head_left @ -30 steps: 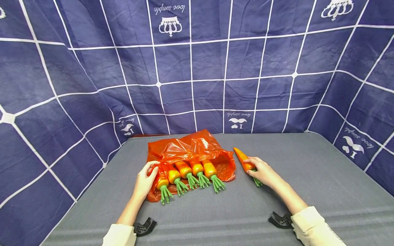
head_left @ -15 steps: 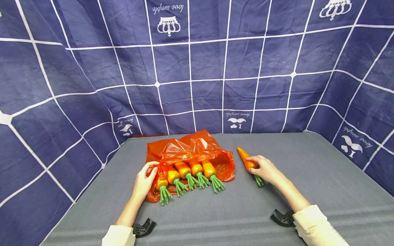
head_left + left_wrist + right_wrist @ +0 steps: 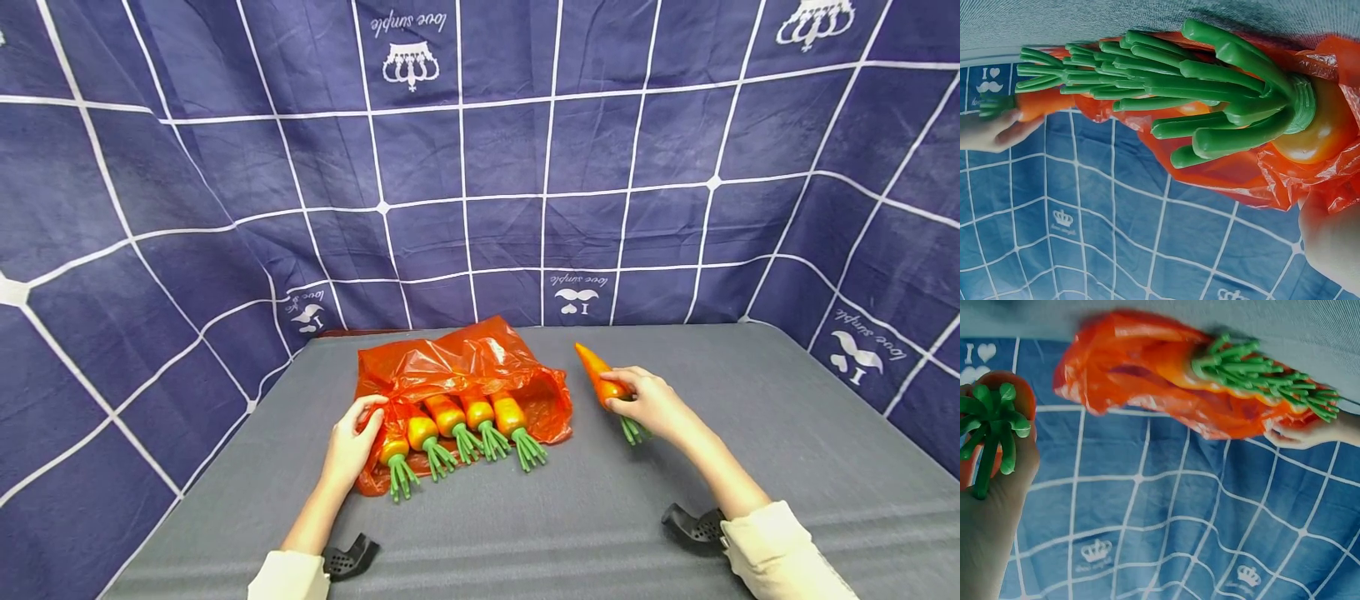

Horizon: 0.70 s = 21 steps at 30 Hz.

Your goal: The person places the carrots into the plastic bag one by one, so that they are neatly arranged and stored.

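A translucent red plastic bag [image 3: 431, 358] lies on the grey table, its mouth facing the person. Several glossy toy carrots [image 3: 510, 414] sit side by side in it, green tops sticking out at the front. My left hand [image 3: 352, 437] pinches the bag's left edge beside the leftmost carrot [image 3: 1322, 134]. To the right of the bag, my right hand [image 3: 654, 408] grips another toy carrot [image 3: 592, 364] near its thick end, the tip pointing away and to the left. Its green top [image 3: 997, 422] faces the right wrist camera; the fingers hide part of its body.
A blue curtain [image 3: 510, 233] with white grid lines rises behind the table and along both sides. Black wrist mounts [image 3: 351, 557] show under both forearms. The grey tabletop [image 3: 540, 533] runs toward the person.
My right hand has moved slightly right and then away from the person, taking the carrot with it. The left hand and the bag have stayed nearly still.
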Each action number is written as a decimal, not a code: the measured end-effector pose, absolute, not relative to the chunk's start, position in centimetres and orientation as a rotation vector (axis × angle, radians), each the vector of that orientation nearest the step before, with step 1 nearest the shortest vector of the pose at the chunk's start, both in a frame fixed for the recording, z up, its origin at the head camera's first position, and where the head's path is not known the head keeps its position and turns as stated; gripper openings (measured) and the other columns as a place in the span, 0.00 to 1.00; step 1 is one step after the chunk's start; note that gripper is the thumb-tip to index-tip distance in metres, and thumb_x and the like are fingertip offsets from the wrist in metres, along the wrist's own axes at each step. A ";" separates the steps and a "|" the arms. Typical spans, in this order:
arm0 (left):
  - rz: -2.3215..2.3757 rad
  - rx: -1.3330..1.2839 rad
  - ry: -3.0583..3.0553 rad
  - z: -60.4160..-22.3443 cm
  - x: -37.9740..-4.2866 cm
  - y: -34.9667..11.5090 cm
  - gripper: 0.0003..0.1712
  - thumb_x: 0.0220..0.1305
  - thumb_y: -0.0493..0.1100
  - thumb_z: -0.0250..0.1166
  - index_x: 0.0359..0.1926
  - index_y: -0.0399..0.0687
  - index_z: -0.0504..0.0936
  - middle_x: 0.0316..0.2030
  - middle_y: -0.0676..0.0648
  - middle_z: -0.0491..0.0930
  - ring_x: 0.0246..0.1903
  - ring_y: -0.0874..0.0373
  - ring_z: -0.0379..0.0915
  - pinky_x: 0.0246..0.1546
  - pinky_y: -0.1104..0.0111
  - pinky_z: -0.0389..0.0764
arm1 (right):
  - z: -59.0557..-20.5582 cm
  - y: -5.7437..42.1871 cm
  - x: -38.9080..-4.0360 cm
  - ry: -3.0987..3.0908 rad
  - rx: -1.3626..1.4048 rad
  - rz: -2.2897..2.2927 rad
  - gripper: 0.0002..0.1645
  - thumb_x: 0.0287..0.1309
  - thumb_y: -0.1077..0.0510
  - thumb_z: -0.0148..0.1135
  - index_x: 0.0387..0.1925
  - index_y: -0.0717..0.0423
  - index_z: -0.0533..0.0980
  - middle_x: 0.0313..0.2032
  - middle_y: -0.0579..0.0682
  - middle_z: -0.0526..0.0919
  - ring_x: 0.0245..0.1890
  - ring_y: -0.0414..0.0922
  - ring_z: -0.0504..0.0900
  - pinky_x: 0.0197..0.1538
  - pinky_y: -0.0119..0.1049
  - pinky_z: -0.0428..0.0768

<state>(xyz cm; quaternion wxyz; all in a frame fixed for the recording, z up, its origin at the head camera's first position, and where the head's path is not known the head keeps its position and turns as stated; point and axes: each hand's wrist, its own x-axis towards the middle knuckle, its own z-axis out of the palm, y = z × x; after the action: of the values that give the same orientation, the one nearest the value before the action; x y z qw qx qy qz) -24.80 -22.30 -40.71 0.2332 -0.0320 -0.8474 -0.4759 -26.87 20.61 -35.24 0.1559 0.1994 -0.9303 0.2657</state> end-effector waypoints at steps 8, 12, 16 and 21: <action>-1.301 -0.067 -2.341 -40.8 -24.7 -22.2 0.11 0.63 0.44 0.56 0.46 0.52 0.77 0.39 0.45 0.83 0.33 0.73 0.70 0.38 0.79 0.66 | -33.1 19.4 -25.1 -2.637 0.647 0.830 0.22 0.48 0.60 0.64 0.49 0.57 0.76 0.48 0.60 0.77 0.45 0.54 0.78 0.48 0.49 0.74; -1.340 -0.057 -2.337 -40.5 -24.3 -22.0 0.11 0.63 0.42 0.56 0.46 0.50 0.77 0.40 0.44 0.82 0.33 0.74 0.69 0.38 0.81 0.65 | -32.1 18.7 -24.0 -2.646 0.710 0.831 0.23 0.47 0.60 0.64 0.49 0.55 0.76 0.48 0.57 0.77 0.44 0.51 0.78 0.44 0.45 0.77; -1.346 -0.069 -2.333 -39.1 -23.3 -21.3 0.11 0.62 0.39 0.56 0.46 0.44 0.77 0.40 0.41 0.82 0.33 0.74 0.68 0.37 0.82 0.64 | -31.4 18.2 -23.1 -2.664 0.776 0.849 0.22 0.47 0.60 0.64 0.49 0.54 0.76 0.48 0.55 0.77 0.44 0.49 0.78 0.43 0.42 0.78; -1.323 -0.056 -2.354 -37.7 -22.5 -20.7 0.11 0.62 0.38 0.55 0.46 0.42 0.76 0.41 0.40 0.81 0.34 0.73 0.69 0.38 0.81 0.64 | -30.5 18.2 -22.2 -2.705 0.869 0.853 0.22 0.48 0.61 0.63 0.49 0.56 0.76 0.49 0.57 0.77 0.46 0.50 0.77 0.43 0.37 0.79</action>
<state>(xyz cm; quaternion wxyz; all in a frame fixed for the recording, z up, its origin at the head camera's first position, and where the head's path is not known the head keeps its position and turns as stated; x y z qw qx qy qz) -22.55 -20.69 -37.72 0.2186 -0.0203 -0.8505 -0.4780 -22.18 18.16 -30.47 0.0875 0.2918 -0.9083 0.2866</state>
